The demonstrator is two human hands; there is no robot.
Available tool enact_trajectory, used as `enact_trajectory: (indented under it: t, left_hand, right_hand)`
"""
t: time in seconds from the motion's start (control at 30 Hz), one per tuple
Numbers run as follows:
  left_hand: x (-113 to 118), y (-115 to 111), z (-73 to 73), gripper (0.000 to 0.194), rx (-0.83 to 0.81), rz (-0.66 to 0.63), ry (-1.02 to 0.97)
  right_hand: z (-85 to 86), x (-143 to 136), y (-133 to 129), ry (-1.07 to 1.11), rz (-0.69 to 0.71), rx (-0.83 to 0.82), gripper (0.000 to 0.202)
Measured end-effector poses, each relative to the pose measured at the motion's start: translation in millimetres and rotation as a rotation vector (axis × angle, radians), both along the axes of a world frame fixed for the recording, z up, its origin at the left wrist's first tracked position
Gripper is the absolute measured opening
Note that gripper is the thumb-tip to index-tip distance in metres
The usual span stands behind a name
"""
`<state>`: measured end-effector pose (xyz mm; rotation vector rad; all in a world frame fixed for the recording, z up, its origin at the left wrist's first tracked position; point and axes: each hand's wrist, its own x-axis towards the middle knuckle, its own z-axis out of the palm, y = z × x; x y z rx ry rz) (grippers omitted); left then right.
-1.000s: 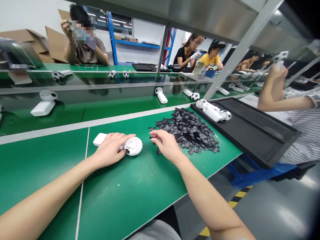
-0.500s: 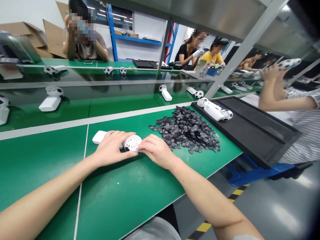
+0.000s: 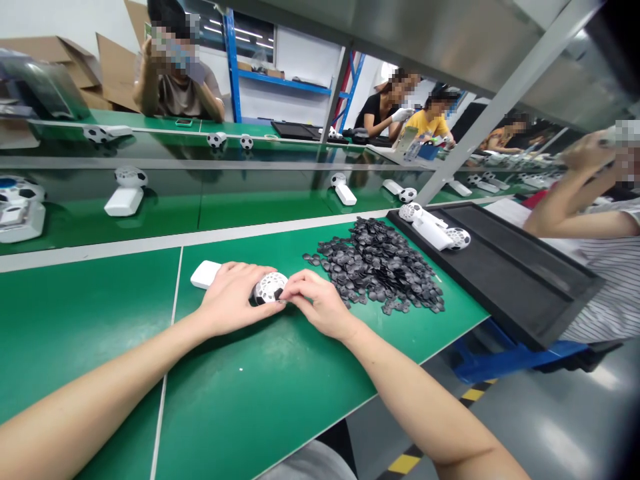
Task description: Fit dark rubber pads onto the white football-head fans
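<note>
My left hand point(image 3: 235, 293) wraps around a white handheld fan with a soccer-ball head, which lies on the green bench. The fan's white handle point(image 3: 204, 274) sticks out beyond the back of this hand; its middle is hidden under the palm. Between thumb and fingers shows the openwork ball head point(image 3: 270, 285), white with black patches. At the ball's right side, my right hand point(image 3: 315, 300) pinches a small black piece point(image 3: 279, 294) against the surface; the fingertips partly cover it. To the right of that hand lies a heap of small flat black pieces point(image 3: 380, 267).
A black tray point(image 3: 520, 267) holding soccer-ball fans point(image 3: 433, 230) stands at the right. Behind the bench runs a green conveyor belt point(image 3: 260, 200) carrying more fans point(image 3: 125, 193). A slanted metal post point(image 3: 465, 133) rises beyond the tray. Several co-workers sit around the line.
A black patch now shows at my right fingertips on the ball, where white showed before. Fans on the near belt have shifted right. The view has moved slightly; the co-worker at right has lowered their hands.
</note>
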<state>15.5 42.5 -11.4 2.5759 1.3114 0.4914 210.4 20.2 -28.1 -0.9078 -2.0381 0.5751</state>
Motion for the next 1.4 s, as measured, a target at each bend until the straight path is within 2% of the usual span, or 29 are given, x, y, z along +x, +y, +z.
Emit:
enact_trajectory:
  t: [0.13,0.47,0.67,0.9,1.13,1.4]
  left_hand:
    - [1,-1,0.1,0.052,-0.002,0.002,-0.016]
    - [2,-1,-0.8,0.049,0.01,0.002,-0.034]
    - [2,-2,-2.0,0.049,0.012,0.009,-0.041]
    - [1,-2,-3.2,0.052,0.021,0.001,-0.044]
    - [1,-2,-2.4,0.052,0.017,0.0,-0.038]
    - [0,-1,-3.8,0.056,0.02,-0.003,-0.038]
  right_hand:
    - [1.4,1,2,-0.011,0.007,-0.035,0.011]
    - [4.2,-1,-2,-0.035,0.023,-0.075,0.025]
    - [8.2,-6,-4,-0.005,-0.015,-0.094,0.01]
    - [10.1,1,-3,0.068,-0.079,-0.286,0.004]
    - [12.1,3,-5,0.03,-0.055,-0.261,0.009]
    - [5.0,-1,-1,0.076,-0.056,-0.268,0.007]
